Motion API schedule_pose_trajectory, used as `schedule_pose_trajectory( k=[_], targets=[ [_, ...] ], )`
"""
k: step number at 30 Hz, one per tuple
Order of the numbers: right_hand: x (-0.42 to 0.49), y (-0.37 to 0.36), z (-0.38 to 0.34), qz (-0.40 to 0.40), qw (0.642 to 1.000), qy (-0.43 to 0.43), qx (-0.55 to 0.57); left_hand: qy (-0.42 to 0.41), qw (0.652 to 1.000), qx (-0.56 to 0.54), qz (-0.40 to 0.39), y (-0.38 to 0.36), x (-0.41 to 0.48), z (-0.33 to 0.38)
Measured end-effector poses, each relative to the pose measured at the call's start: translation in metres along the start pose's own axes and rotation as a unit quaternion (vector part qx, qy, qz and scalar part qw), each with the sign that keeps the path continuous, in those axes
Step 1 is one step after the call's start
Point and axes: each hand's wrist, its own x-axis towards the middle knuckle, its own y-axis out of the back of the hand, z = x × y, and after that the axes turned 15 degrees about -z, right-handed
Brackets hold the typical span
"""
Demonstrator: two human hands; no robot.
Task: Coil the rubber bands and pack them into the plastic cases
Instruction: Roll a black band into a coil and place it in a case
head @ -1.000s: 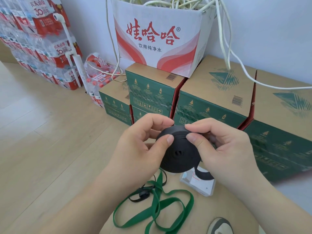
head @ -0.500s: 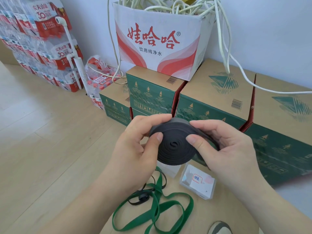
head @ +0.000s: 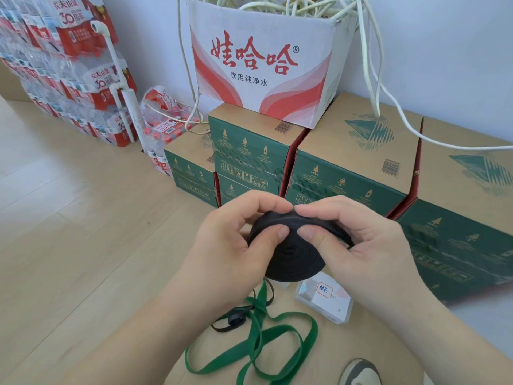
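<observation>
Our left hand point(head: 222, 245) and right hand point(head: 369, 245) hold the coiled black rubber band point(head: 291, 259), fingers curled round it, above a labelled plastic case point(head: 324, 301); behind, a 娃哈哈 carton point(head: 261, 101) holds pale cords point(head: 305, 6).

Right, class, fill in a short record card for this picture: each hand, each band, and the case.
Left hand: grips the black coil, thumb on its face
Right hand: pinches the coil's outer wrap
Coil: held above the table, not yet packed
Green band: uncoiled, loose on the table
Small black band: beside the green band
Plastic case: labelled, on the table
</observation>
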Motion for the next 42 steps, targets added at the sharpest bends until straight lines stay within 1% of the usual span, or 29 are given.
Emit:
schedule_pose_trajectory(
  k=[3, 9, 12, 16, 18, 20, 23, 27, 32, 37, 42],
  targets=[
    [0.001, 0.005, -0.002, 0.029, 0.999, -0.016, 0.012, 0.009, 0.999, -0.038, 0.034, 0.004, 0.002, -0.001],
    [-0.001, 0.003, -0.006, 0.023, 0.995, -0.056, 0.076, 0.013, 0.993, -0.1, 0.054, 0.004, 0.002, 0.0],
    [-0.001, 0.006, -0.004, 0.029, 0.996, -0.064, 0.06, 0.024, 0.997, -0.064, 0.021, 0.003, 0.002, 0.001],
    [-0.001, 0.002, -0.001, 0.002, 0.999, -0.024, -0.021, -0.002, 1.0, 0.029, -0.011, -0.003, 0.001, 0.001],
    [-0.002, 0.0, 0.0, -0.009, 1.0, -0.016, -0.025, -0.007, 0.998, 0.052, -0.021, -0.005, 0.0, 0.002],
    [-0.001, 0.002, 0.0, -0.014, 1.0, -0.021, -0.013, -0.005, 0.999, 0.04, -0.017, -0.003, 0.0, 0.002],
    [-0.001, 0.004, 0.001, -0.029, 0.999, -0.037, 0.017, 0.018, 1.0, -0.009, -0.009, -0.002, 0.002, 0.001],
    [0.0, 0.005, 0.001, -0.036, 0.998, -0.044, 0.008, 0.047, 0.998, -0.042, -0.009, 0.0, 0.003, -0.001],
    [0.0, 0.004, -0.001, -0.036, 0.998, -0.05, 0.002, 0.048, 0.998, -0.021, -0.046, 0.003, 0.001, -0.001],
    [0.001, 0.005, -0.003, -0.032, 0.991, -0.099, 0.084, 0.026, 0.999, -0.005, -0.021, 0.002, 0.001, -0.004],
    [0.0, 0.006, -0.001, -0.032, 0.992, -0.092, 0.081, -0.013, 1.0, 0.016, 0.008, 0.004, 0.002, -0.008]
  ],
)
